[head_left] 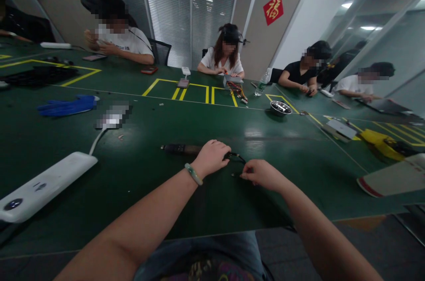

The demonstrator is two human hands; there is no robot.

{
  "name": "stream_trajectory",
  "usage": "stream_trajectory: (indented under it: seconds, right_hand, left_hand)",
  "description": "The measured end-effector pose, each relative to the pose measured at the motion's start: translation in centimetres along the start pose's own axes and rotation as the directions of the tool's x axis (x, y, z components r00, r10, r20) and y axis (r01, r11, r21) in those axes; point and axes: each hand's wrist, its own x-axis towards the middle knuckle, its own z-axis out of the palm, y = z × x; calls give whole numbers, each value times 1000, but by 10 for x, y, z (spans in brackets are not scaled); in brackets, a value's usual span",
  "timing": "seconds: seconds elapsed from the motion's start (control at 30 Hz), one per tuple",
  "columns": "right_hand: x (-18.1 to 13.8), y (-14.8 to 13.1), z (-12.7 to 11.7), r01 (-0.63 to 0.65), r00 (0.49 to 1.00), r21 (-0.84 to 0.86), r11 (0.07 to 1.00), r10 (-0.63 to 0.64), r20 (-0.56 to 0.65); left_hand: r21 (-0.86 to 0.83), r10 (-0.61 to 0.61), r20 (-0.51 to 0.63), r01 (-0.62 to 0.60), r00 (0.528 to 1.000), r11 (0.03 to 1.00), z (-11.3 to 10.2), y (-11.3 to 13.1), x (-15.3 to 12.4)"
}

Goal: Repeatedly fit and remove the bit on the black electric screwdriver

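My left hand [212, 157] is closed over the near end of a dark tool [181, 149] that lies flat on the green table [166, 130], its handle sticking out to the left. A thin black cable [237, 156] loops from under that hand toward my right hand. My right hand [262, 173] rests just to the right with its fingertips pinched together on something too small to make out, next to a tiny part [234, 175] on the table. A green bangle [193, 173] circles my left wrist.
A white power strip [46, 185] lies at the near left, a blue glove [68, 105] farther back. A metal bowl [280, 107] and a plastic bottle [263, 82] stand mid-table. Yellow gear [381, 142] and a white-and-red object [392, 178] sit at right. Several people work across the table.
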Motion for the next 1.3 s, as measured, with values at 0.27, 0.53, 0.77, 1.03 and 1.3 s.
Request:
stream_trajectory:
  seconds: [0.27,0.53,0.77,1.03,1.3]
  right_hand:
    - [45,-13,27,149,966,557,817,0,-259]
    - [56,11,33,151,858,435,888,101,-504]
    - [46,22,29,101,802,244,964,67,-594]
    - [46,17,32,93,770,-107,990,-139,-622]
    - [43,13,35,88,776,-182,979,-182,-604]
  left_hand:
    - [71,-81,34,78,996,994,11,8,6]
    - [100,-111,48,106,993,989,17,7,12]
    - [28,-79,14,78,997,997,16,4,10]
    - [-3,-59,6,59,998,998,16,1,9]
    - [-16,-62,-9,61,998,998,18,1,7]
